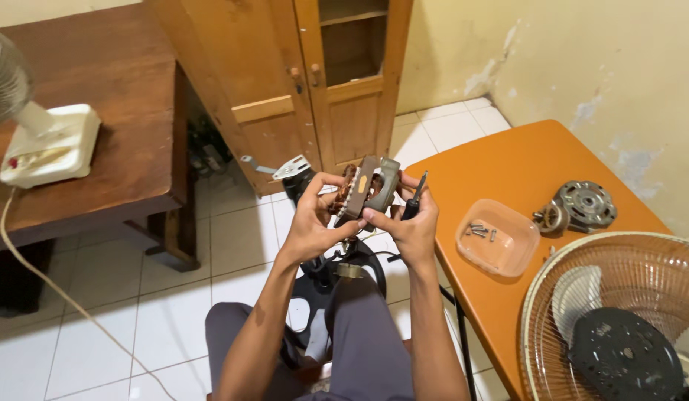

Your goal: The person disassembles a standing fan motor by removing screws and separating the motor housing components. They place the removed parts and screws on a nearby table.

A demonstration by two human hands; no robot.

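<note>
At nine o'clock a small white desk fan stands on a dark wooden worktop, its pale cord trailing down over the white tiled floor. At twelve o'clock stands a wooden cabinet with two small door knobs.

In the centre, the left hand and the right hand hold up a fan motor between them, above the person's lap and clear of both worktops. The motor is a blocky piece: a dull grey metal frame around a stack of brownish plates, with reddish-brown copper windings showing on its left side and a small yellowish patch on the face turned to the camera. It is tilted, top leaning toward one o'clock. The left hand's fingers curl round its left edge, thumb near the lower face; the right hand grips its right edge and also pinches a dark-handled screwdriver that points up toward one o'clock. Below the hands a black fan stand rests by the grey-trousered knees.

At three o'clock, on an orange worktop, a clear plastic tray holds a few small screws. Just beyond it lies a round grey metal motor cover. At five o'clock lies a wire fan guard with pale blades inside.
</note>
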